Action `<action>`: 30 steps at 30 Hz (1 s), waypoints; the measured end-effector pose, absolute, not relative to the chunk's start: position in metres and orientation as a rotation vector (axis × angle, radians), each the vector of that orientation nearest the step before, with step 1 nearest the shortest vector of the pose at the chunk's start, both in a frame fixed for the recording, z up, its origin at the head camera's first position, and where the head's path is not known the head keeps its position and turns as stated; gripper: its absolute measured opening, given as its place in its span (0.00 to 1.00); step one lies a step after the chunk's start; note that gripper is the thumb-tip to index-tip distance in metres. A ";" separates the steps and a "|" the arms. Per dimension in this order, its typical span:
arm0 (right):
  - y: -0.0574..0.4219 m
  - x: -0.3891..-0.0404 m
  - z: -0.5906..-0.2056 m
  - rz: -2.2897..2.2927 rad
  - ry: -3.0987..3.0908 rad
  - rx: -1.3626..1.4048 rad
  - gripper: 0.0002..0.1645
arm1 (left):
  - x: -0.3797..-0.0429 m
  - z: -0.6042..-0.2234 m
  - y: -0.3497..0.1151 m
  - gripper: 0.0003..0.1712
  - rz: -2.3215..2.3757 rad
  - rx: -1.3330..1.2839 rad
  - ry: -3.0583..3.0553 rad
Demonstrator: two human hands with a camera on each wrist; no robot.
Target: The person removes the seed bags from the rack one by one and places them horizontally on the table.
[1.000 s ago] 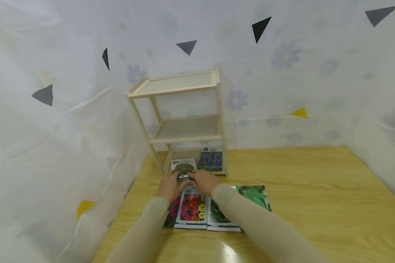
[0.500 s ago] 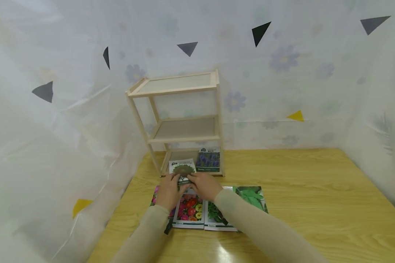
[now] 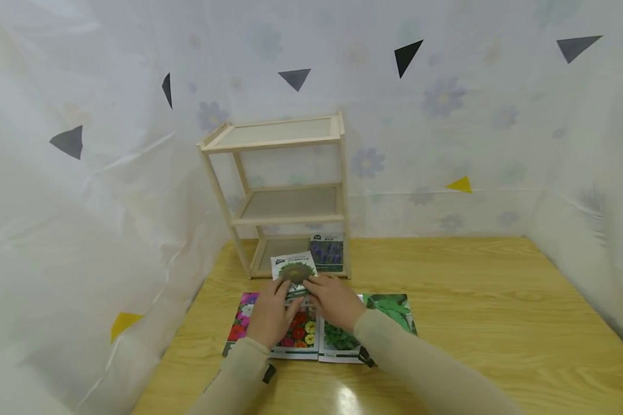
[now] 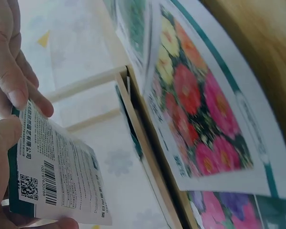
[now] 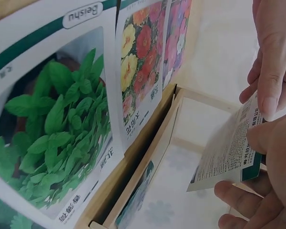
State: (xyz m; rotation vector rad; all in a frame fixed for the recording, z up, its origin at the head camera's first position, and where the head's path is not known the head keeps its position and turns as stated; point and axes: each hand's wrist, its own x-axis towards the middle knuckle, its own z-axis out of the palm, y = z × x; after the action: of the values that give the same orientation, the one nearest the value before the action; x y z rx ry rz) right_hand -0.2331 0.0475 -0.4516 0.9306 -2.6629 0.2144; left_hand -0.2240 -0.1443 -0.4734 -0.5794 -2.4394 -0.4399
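My left hand (image 3: pixel 269 314) and right hand (image 3: pixel 337 301) pinch the near edge of a seed packet (image 3: pixel 295 270) with a big flower head pictured on it. It is held tilted at the front of the rack's bottom shelf, its far end over the shelf. In both wrist views its printed back (image 4: pixel 62 167) shows, with fingers below and thumbs above hidden in part. Under my hands lies a row of seed packets: pink mixed flowers (image 3: pixel 236 324), red and yellow flowers (image 3: pixel 302 329), a green herb (image 5: pixel 62 114) and large green leaves (image 3: pixel 393 310).
A three-tier wooden rack (image 3: pixel 275 221) stands at the back of the wooden table (image 3: pixel 462 323). On its bottom shelf, at the right, a purple-flower seed packet (image 3: pixel 327 253) leans back. White sheeting (image 3: pixel 93 230) hangs along the left, back and right.
Both hands have drawn the flower-head packet slightly back from the shelf and to the right, holding it throughout. More of the pink-flower packet shows at the left. The head view has shifted a little.
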 end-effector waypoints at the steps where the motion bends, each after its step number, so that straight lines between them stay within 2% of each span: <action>1: 0.049 -0.232 -0.451 0.209 -2.643 0.933 0.24 | -0.222 -0.472 -0.143 0.30 -0.450 -0.591 -2.420; 19: 0.103 -0.196 -0.461 0.348 -2.417 1.001 0.26 | -0.201 -0.471 -0.116 0.27 -0.536 -0.759 -2.348; 30: 0.145 -0.178 -0.470 0.437 -2.380 0.965 0.28 | -0.187 -0.464 -0.093 0.31 -0.900 -0.773 -2.522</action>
State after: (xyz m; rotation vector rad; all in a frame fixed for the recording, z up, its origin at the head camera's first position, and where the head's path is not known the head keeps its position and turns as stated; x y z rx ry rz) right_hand -0.1777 0.1454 -0.4701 0.9649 -2.3800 0.4371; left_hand -0.1872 -0.0931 -0.4643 -0.7727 -2.5216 -0.9002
